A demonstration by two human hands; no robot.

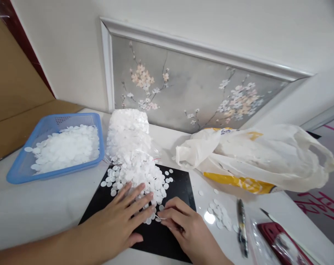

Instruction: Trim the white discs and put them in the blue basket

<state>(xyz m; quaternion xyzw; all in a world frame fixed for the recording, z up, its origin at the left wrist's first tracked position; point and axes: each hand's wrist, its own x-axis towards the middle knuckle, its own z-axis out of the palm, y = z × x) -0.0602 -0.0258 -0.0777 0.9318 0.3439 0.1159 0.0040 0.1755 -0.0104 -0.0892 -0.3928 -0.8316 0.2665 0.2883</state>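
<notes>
Small white round discs (139, 171) lie in a heap spilling from a clear plastic bag (128, 129) onto a black mat (169, 237). My left hand (120, 221) rests at the near edge of the heap, fingers spread, palm down. Close to its right, my right hand (180, 224) pinches a white disc between thumb and fingers, low over the mat. Single discs lie around and between the two hands.
A blue basket (100, 136) with more discs stands at the left beside cardboard (15, 73). At the right lie a white and yellow plastic bag (238, 158), a small disc pile (220, 213), a pen (242, 228) and a red object (277, 239). A framed floral panel (189, 84) is behind.
</notes>
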